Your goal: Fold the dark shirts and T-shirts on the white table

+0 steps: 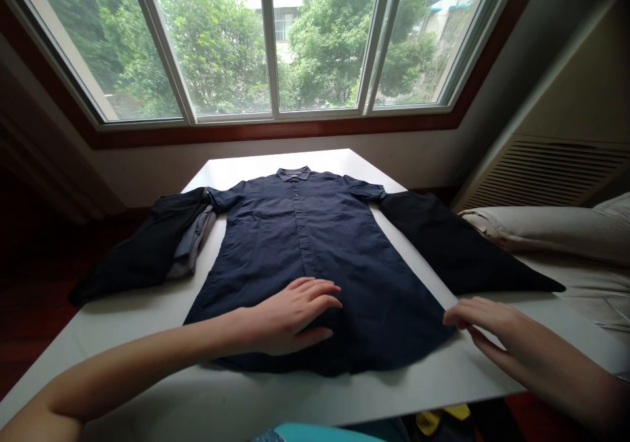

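Left hand (305,314) lies palm down over the lower front of the navy shirt (339,251), its fingers loosely apart and holding nothing; whether the palm presses on the cloth, I cannot tell. Right hand (480,324) is at four o'clock from the shirt's middle, fingers bent, fingertips at the hem's corner; whether they pinch the fabric or only touch it does not show.

Nearest, at six o'clock beyond the table edge, is one piece of teal cloth (319,433), with two yellow patches (428,422) at five.

Next comes the one white table (266,393), with the single shirt spread flat at its centre, front up, hem toward the person. It looks light, soft and limp, not fragile and hardly slippery; it should crease easily and sag if lifted from one point. Good holds would be the two hem corners, at four and eight o'clock, or the shoulder seams.

Two dark cloth heaps flank it: a black-and-grey one (142,245) at nine o'clock, its pieces too overlapped to count, and a black one (443,245) at three, with pale bedding (551,225) beyond. Farther up, two short sleeves reach out at ten and two, each meeting a heap, and one collar (294,174) sits at twelve. Farthest, also at twelve, the window (231,54) shows four panes.
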### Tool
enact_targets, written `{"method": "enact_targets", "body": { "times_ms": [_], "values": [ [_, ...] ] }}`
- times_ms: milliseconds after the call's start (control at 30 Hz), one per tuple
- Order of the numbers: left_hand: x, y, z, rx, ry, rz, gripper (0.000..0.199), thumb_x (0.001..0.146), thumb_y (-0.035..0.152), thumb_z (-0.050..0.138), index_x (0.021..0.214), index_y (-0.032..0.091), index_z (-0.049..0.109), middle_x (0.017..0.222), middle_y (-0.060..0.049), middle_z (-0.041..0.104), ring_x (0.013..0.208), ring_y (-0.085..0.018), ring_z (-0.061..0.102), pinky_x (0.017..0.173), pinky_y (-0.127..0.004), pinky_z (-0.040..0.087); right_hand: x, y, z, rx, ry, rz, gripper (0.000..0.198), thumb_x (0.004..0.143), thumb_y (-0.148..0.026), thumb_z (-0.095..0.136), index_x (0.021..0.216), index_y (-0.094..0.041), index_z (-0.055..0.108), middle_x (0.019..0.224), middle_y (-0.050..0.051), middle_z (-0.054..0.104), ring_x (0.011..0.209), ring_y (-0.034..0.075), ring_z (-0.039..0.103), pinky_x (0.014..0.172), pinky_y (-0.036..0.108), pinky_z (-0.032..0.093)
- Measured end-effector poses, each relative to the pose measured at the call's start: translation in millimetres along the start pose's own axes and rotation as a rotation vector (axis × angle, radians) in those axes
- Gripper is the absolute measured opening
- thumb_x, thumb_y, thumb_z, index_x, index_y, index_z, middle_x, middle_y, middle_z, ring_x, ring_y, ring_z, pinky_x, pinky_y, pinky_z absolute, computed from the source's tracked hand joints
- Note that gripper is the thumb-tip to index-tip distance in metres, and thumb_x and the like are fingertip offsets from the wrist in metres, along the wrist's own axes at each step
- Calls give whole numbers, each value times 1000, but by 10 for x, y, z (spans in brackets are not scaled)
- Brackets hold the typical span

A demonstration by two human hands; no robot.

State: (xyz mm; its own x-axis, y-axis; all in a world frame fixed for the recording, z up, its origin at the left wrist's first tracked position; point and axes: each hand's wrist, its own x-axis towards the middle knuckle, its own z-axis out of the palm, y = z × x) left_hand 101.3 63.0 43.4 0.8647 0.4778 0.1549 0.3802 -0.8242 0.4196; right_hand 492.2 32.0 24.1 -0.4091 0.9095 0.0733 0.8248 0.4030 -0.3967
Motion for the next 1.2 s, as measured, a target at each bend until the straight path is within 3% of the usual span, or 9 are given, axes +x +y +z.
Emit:
{"method": "enact_targets", "body": {
  "times_ms": [100, 233, 433, 533, 767, 1033, 1200],
  "values": [
    [-103, -277, -66, 139, 50, -132, 43, 100, 39, 44, 138, 19, 43, 155, -13, 32, 146, -23, 23, 121, -46, 12, 174, -130, -3, 0, 29, -36, 21, 83, -32, 54, 96, -33, 71, 101, 7, 70, 91, 30, 66, 78, 44, 57],
    [-243, -575, -50, 178, 31, -299, 54, 100, 47, 38, 147, 21, 34, 159, -11, 23, 148, -22, 16, 122, -48, 8, 619, -317, 40, 12, -22, -166, 23, 90, -32, 50, 100, -27, 70, 112, 9, 66, 101, 27, 64, 88, 40, 54],
    [-316, -550, 109, 177, -17, -382, 66, 99, 55, 34, 152, 16, 26, 160, -13, 17, 149, -25, 12, 121, -48, 11, 1183, -635, 288, -69, 23, -361, 27, 94, -30, 50, 113, -23, 66, 126, 11, 61, 118, 28, 56, 103, 47, 44],
    [-362, -446, 139, 158, -12, -372, 68, 98, 56, 35, 153, 16, 26, 160, -14, 16, 148, -27, 12, 121, -50, 12, 1147, -908, 410, -69, -19, -449, 31, 92, -32, 56, 122, -23, 61, 133, 10, 56, 124, 28, 51, 108, 49, 38],
    [-573, -140, 189, 99, -54, -270, 67, 97, 53, 40, 152, 17, 27, 160, -13, 17, 148, -27, 14, 121, -49, 11, 709, -1412, 528, 67, -177, -522, 49, 73, -29, 78, 117, -21, 59, 124, 10, 57, 115, 26, 51, 100, 41, 43],
    [-579, 48, 172, 69, -51, -114, 58, 99, 49, 40, 146, 15, 38, 155, -13, 33, 146, -24, 25, 121, -45, 14, 608, -1371, 571, 83, -127, -511, 18, 84, -7, 53, 96, -20, 59, 94, 4, 63, 89, 19, 58, 87, 35, 46],
    [-531, 96, 156, 89, 45, -57, 53, 95, 53, 47, 132, 15, 51, 139, -12, 54, 133, -24, 44, 117, -42, 23, 555, -1332, 602, 95, -49, -545, 17, 87, -11, 53, 100, -20, 59, 91, 3, 65, 84, 17, 61, 95, 39, 43]
  ]
}}
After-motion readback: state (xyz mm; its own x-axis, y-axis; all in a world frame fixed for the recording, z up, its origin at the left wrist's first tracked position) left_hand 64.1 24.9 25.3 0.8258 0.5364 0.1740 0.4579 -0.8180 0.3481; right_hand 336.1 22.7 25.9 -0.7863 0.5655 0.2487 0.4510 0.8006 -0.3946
